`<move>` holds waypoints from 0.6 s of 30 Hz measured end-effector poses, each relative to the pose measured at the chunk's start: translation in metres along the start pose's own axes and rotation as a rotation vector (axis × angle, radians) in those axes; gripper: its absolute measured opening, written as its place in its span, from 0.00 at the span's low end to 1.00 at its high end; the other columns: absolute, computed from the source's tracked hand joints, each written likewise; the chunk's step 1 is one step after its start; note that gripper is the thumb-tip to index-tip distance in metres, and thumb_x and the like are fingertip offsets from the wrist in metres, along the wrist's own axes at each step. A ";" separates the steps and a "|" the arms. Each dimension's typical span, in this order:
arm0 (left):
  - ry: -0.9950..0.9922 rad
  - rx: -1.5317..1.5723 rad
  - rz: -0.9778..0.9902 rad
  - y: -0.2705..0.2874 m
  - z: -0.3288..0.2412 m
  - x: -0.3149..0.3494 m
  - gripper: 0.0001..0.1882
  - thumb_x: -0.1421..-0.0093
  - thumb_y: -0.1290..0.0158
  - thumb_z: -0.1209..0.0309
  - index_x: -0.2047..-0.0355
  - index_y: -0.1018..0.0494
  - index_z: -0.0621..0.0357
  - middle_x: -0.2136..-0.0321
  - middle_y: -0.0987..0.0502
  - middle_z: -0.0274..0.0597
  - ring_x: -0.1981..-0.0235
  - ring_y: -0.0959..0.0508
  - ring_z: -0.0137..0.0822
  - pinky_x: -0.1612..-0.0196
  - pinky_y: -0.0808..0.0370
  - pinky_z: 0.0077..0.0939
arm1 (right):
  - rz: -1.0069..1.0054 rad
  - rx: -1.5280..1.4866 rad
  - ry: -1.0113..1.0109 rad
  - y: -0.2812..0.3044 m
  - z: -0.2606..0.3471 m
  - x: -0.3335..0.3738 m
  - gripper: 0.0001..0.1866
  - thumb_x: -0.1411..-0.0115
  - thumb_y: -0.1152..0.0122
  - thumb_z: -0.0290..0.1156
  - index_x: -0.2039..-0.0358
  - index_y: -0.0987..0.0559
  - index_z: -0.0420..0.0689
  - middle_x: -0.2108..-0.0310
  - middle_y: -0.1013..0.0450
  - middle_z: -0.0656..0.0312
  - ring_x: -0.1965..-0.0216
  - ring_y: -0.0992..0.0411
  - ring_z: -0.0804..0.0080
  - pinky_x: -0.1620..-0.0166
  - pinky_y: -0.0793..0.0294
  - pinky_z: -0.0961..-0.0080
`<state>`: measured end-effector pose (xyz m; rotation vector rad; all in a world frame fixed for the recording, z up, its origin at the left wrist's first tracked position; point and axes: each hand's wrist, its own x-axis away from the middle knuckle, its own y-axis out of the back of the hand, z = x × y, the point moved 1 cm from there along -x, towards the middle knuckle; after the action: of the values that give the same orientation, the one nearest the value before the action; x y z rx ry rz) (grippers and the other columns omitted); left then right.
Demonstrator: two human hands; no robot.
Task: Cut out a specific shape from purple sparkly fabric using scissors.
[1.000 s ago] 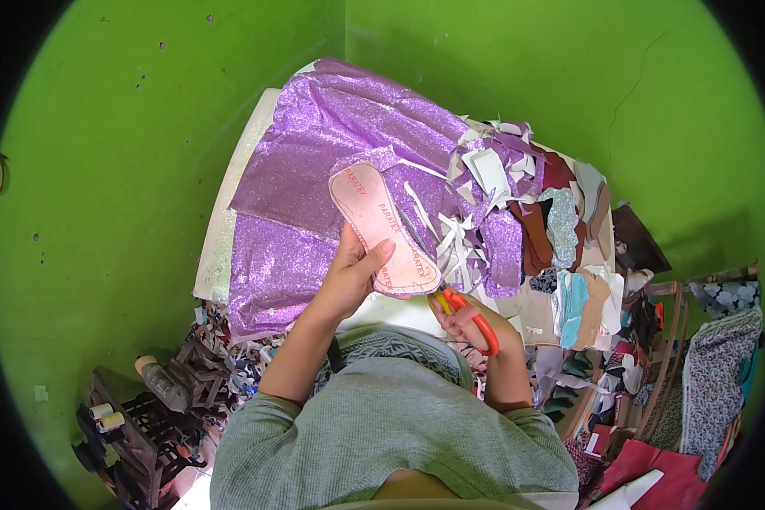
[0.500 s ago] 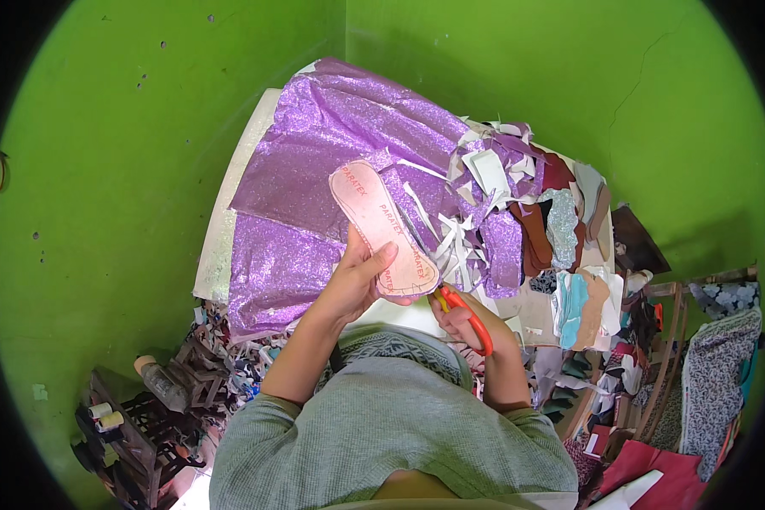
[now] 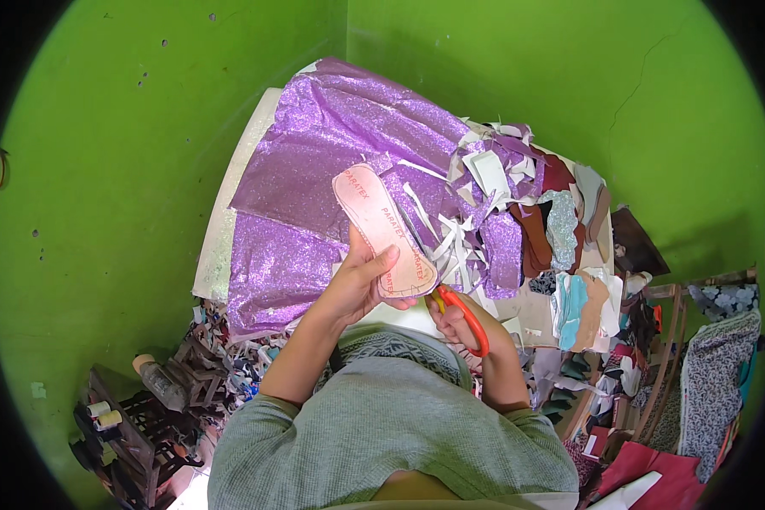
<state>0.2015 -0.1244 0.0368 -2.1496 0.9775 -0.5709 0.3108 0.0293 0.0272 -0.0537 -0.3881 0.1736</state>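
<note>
My left hand is closed around the lower part of a pink insole-shaped piece, thumb on top. The piece has red print and a drawn outline, and it tilts with its far end to the left. In my right hand are scissors with orange-red and yellow handles. Their blades meet the near right edge of the insole piece and are mostly hidden by it and my fingers. Beneath and beyond lies purple glitter fabric, spread over the table.
White and purple offcuts heap up right of the insole piece. Cut pieces in brown, silver glitter and turquoise lie at the table's right. Scraps, a wooden rack and a bottle stand lower left. Green walls enclose the far side.
The insole piece has shifted very slightly right in my left hand. My right hand and the scissors have moved a little left along its near edge.
</note>
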 end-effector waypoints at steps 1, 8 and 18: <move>-0.001 0.000 0.001 0.001 0.000 0.000 0.40 0.43 0.57 0.72 0.46 0.76 0.32 0.57 0.37 0.54 0.68 0.24 0.45 0.81 0.21 0.30 | 0.000 0.001 0.001 -0.001 0.001 -0.001 0.35 0.57 0.55 0.69 0.72 0.38 0.44 0.84 0.45 0.70 0.87 0.49 0.86 0.85 0.51 0.88; 0.068 0.011 0.002 -0.005 0.002 0.001 0.39 0.44 0.56 0.71 0.46 0.74 0.32 0.56 0.38 0.51 0.67 0.25 0.44 0.80 0.21 0.32 | -0.008 0.263 0.126 0.004 -0.005 -0.003 0.35 0.49 0.69 0.66 0.71 0.39 0.39 0.80 0.43 0.62 0.77 0.42 0.72 0.72 0.39 0.76; 0.073 0.064 0.031 -0.002 0.004 -0.001 0.39 0.44 0.56 0.72 0.46 0.73 0.31 0.55 0.40 0.50 0.67 0.25 0.43 0.80 0.21 0.33 | -0.030 0.031 -0.037 -0.006 0.009 0.000 0.40 0.61 0.64 0.75 0.74 0.38 0.45 0.84 0.46 0.71 0.85 0.49 0.86 0.82 0.49 0.88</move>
<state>0.2041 -0.1208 0.0353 -2.0669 1.0164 -0.6606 0.3086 0.0235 0.0361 -0.0138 -0.4223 0.1509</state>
